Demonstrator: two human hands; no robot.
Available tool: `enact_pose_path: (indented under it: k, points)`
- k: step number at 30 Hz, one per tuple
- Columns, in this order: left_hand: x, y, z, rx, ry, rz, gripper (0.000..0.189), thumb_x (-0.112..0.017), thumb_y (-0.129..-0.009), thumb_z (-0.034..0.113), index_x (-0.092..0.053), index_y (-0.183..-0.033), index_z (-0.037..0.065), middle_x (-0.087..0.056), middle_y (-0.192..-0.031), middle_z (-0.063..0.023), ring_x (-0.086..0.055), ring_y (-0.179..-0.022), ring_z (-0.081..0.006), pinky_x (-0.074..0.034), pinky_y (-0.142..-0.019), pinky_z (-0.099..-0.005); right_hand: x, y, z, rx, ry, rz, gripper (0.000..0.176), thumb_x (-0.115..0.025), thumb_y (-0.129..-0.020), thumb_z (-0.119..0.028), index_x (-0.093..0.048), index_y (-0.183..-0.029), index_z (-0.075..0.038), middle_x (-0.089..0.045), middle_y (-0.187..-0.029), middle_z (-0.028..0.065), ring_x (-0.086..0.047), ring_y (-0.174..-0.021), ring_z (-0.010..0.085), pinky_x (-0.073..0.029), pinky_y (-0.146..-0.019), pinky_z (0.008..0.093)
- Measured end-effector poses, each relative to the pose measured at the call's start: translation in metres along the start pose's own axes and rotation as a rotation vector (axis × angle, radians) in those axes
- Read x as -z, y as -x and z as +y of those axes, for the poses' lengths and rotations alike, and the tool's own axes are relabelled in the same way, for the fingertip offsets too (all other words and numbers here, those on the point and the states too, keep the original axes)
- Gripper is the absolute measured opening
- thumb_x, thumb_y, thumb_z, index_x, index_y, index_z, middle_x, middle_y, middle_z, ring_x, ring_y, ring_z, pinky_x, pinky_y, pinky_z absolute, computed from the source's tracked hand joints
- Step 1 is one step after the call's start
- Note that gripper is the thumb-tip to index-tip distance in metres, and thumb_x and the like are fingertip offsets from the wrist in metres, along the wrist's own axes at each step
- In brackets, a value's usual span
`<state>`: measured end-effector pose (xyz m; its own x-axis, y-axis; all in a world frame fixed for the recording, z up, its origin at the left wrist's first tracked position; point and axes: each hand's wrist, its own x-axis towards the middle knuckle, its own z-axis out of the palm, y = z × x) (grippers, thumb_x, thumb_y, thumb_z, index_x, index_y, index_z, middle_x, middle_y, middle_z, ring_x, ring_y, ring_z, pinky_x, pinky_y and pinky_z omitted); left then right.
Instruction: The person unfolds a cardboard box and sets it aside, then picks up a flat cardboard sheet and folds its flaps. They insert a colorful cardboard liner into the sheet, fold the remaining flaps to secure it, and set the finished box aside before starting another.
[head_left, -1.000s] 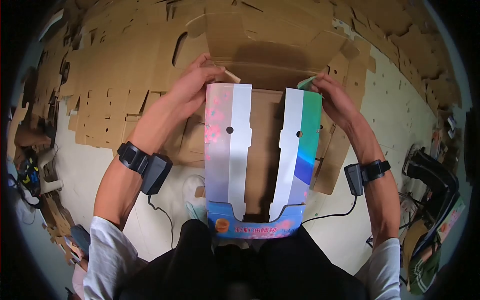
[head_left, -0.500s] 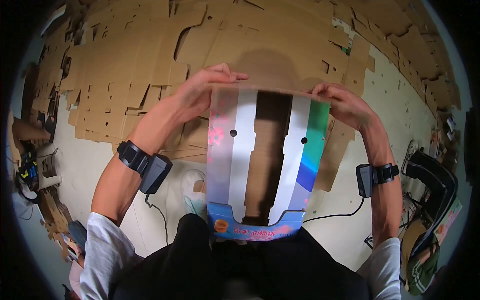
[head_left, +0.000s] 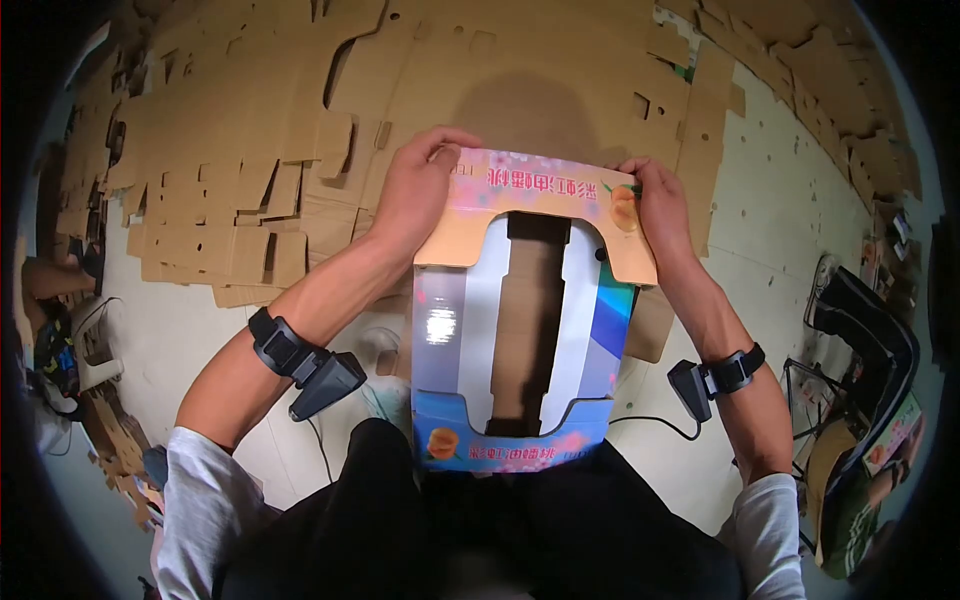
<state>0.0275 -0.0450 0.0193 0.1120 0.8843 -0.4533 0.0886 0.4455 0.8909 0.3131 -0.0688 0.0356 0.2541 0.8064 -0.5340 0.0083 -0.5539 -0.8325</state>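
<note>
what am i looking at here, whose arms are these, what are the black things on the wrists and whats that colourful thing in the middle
There is no machine here: it is one picture, from a camera worn on a person's head, looking down at their own arms. The left hand and right hand each grip a top corner of a printed carton, whose pink flap with a fruit picture is folded over its open front. The carton's lower end rests against the person's lap. The black things are wrist bands with small boxes attached, the right one trailing a cable; what they do cannot be told. The pale floor beyond is partly covered with flat brown cardboard cut-outs.
</note>
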Motion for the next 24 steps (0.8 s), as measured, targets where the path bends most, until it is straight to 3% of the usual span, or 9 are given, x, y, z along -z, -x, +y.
enact_pose_path:
  k: [3,6,9,12,18,22,24]
  points:
    - [-0.003,0.005,0.004,0.032,0.022,0.059,0.025,-0.049,-0.113,0.015,-0.07,-0.12,0.004,-0.069,-0.1,-0.0032,-0.064,-0.08,-0.0091,-0.054,-0.069,-0.0268,0.001,-0.006,0.011,0.075,-0.031,0.044,0.025,-0.048,-0.105,-0.014,-0.069,-0.099,0.0,-0.073,-0.098,0.0088,-0.066,-0.084,0.0152,-0.055,-0.079,0.031]
    - [-0.007,0.009,0.008,0.023,0.062,0.098,0.023,-0.052,-0.111,0.014,-0.071,-0.115,0.002,-0.067,-0.094,-0.0022,-0.058,-0.08,-0.01,-0.049,-0.076,-0.0297,0.001,-0.005,0.015,0.16,0.045,0.167,0.025,-0.05,-0.104,-0.012,-0.07,-0.096,0.0,-0.073,-0.094,0.0079,-0.065,-0.082,0.0144,-0.054,-0.078,0.0301]
    - [-0.008,0.009,0.008,0.003,0.042,0.135,0.022,-0.053,-0.111,0.014,-0.071,-0.115,0.001,-0.068,-0.092,-0.0027,-0.058,-0.077,-0.0088,-0.049,-0.074,-0.0299,-0.002,-0.001,0.012,0.226,0.124,0.253,0.025,-0.051,-0.103,-0.011,-0.071,-0.094,0.001,-0.072,-0.089,0.0065,-0.063,-0.08,0.0134,-0.052,-0.077,0.0291]
    - [-0.002,0.004,0.003,-0.062,-0.146,0.125,0.024,-0.053,-0.111,0.016,-0.071,-0.114,0.0,-0.07,-0.096,-0.005,-0.061,-0.081,-0.0104,-0.05,-0.076,-0.0308,-0.002,0.007,0.003,0.232,0.193,0.272,0.023,-0.052,-0.103,-0.01,-0.071,-0.095,0.001,-0.07,-0.087,0.0057,-0.061,-0.079,0.0125,-0.051,-0.076,0.0291]
    - [-0.004,0.004,0.004,-0.055,-0.152,0.117,0.026,-0.052,-0.111,0.018,-0.07,-0.111,-0.001,-0.072,-0.1,-0.0098,-0.065,-0.089,-0.019,-0.051,-0.083,-0.0352,-0.007,0.003,0.009,0.378,0.266,0.293,0.02,-0.053,-0.103,-0.007,-0.07,-0.098,0.002,-0.068,-0.086,0.0066,-0.061,-0.077,0.0135,-0.05,-0.071,0.0321]
    - [-0.004,-0.002,-0.008,-0.204,-0.289,0.165,0.025,-0.053,-0.109,0.017,-0.069,-0.112,-0.002,-0.071,-0.101,-0.0147,-0.066,-0.09,-0.0268,-0.052,-0.084,-0.038,-0.015,0.006,0.015,0.552,0.385,0.332,0.019,-0.052,-0.104,-0.005,-0.069,-0.097,0.002,-0.066,-0.086,0.0101,-0.065,-0.076,0.0173,-0.051,-0.069,0.0355]
    - [-0.003,-0.001,-0.006,-0.242,-0.374,0.173,0.024,-0.055,-0.108,0.018,-0.069,-0.112,-0.001,-0.071,-0.104,-0.0172,-0.067,-0.091,-0.0323,-0.052,-0.085,-0.0404,-0.017,0.001,0.024,0.548,0.379,0.294,0.018,-0.053,-0.104,-0.006,-0.068,-0.098,0.001,-0.065,-0.084,0.0111,-0.066,-0.073,0.0173,-0.052,-0.067,0.0353]
